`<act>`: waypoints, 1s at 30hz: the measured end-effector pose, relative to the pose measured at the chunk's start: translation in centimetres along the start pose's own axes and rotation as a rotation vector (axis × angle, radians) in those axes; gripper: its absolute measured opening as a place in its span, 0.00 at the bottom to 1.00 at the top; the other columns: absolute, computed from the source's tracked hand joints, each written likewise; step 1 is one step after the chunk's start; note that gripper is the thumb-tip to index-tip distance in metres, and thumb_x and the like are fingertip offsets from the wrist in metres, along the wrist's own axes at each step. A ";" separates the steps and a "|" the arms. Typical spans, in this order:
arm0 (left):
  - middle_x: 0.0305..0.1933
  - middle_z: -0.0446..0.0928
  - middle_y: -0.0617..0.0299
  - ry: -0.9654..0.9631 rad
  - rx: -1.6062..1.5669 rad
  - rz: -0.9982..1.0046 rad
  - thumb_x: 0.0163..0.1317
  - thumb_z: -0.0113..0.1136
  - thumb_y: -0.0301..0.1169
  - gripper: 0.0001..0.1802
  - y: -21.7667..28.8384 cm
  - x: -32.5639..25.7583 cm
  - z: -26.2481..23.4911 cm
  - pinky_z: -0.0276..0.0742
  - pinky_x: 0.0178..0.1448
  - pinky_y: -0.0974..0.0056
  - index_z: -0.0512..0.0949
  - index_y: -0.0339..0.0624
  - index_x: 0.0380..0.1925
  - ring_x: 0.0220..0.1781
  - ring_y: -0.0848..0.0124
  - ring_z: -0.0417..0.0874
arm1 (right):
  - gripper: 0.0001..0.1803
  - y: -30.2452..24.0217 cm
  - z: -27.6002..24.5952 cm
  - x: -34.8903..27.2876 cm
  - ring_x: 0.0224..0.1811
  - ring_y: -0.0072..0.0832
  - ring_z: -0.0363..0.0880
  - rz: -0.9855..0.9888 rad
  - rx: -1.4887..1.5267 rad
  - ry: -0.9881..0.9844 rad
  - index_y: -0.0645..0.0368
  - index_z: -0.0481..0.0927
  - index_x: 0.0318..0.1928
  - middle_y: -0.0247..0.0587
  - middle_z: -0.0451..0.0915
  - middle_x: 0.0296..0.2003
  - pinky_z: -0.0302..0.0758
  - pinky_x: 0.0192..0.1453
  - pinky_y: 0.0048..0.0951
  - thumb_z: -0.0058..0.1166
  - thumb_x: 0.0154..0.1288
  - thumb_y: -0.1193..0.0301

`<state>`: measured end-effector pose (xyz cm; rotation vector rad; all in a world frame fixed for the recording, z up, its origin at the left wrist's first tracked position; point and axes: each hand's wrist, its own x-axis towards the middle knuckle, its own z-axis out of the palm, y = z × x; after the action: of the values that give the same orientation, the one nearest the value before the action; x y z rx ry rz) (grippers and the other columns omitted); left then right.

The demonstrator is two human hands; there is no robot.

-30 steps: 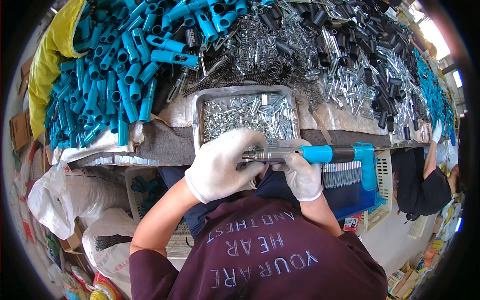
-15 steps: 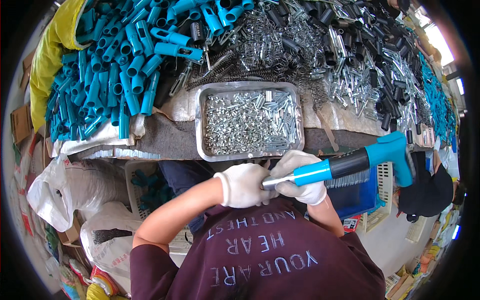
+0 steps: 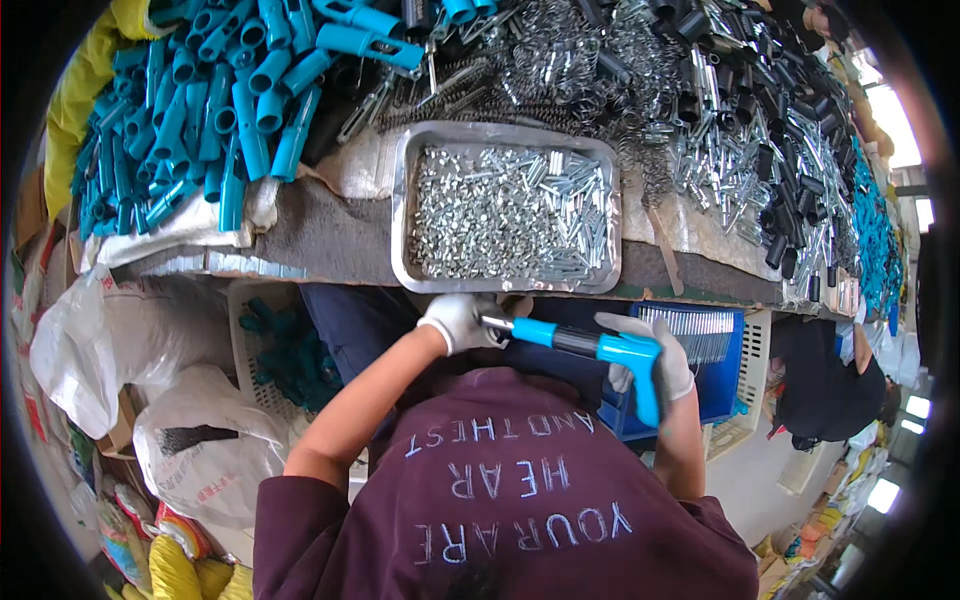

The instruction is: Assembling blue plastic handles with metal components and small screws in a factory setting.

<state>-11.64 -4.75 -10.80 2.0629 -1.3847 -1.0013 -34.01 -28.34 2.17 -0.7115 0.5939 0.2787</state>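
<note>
A blue pistol-grip tool (image 3: pixel 578 341), much like a hand nail gun, lies across in front of my chest, with a black sleeve at mid-length and a bare metal nose on the left. My gloved left hand (image 3: pixel 462 322) is closed round the nose end; its fingertips are partly hidden. My gloved right hand (image 3: pixel 672 362) is at the grip on the tool's right end, with some fingers round it and others stretched above it. Just beyond the tool, at the bench edge, stands a metal tray (image 3: pixel 403 215) of small silver cylinders and pins.
Blue tubular housings (image 3: pixel 190 130) are heaped on the bench at far left, springs (image 3: pixel 560 90) behind the tray, black sleeves and metal rods (image 3: pixel 770 160) at right. Under the bench edge are a blue bin (image 3: pixel 715 385), a crate (image 3: pixel 255 360) and white sacks (image 3: pixel 205 440). Another person (image 3: pixel 830 380) sits at right.
My right hand has gone from the tool's metal end to its grip. The tool has moved left and toward the bench, its grip now pointing down toward me. My left hand still holds the nose end.
</note>
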 end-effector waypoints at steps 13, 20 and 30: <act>0.73 0.65 0.55 0.050 -0.089 -0.195 0.67 0.58 0.37 0.32 -10.5 3.5 1.9 0.64 0.75 0.54 0.64 0.49 0.71 0.73 0.58 0.66 | 0.20 8.4 2.0 15.6 0.43 0.52 0.82 0.046 -1.452 0.365 0.58 0.83 0.41 0.57 0.84 0.38 0.77 0.48 0.47 0.59 0.58 0.54; 0.73 0.65 0.56 0.335 -0.559 -0.160 0.69 0.57 0.36 0.33 -14.3 5.4 6.1 0.64 0.75 0.55 0.61 0.47 0.72 0.73 0.60 0.66 | 0.21 8.3 3.5 17.0 0.48 0.53 0.81 0.162 -1.652 0.283 0.52 0.82 0.45 0.54 0.83 0.42 0.76 0.53 0.47 0.52 0.63 0.50; 0.74 0.62 0.57 0.580 -1.014 -0.092 0.73 0.51 0.30 0.32 -17.9 5.4 9.6 0.66 0.74 0.59 0.54 0.38 0.74 0.71 0.66 0.67 | 0.28 9.6 2.0 20.4 0.60 0.48 0.75 0.144 -1.688 0.182 0.53 0.79 0.56 0.52 0.77 0.58 0.67 0.66 0.47 0.40 0.70 0.48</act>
<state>-7.32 -2.51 -31.24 1.4333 -0.3379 -0.7853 -20.98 -19.16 -13.89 -2.3345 0.4811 0.8777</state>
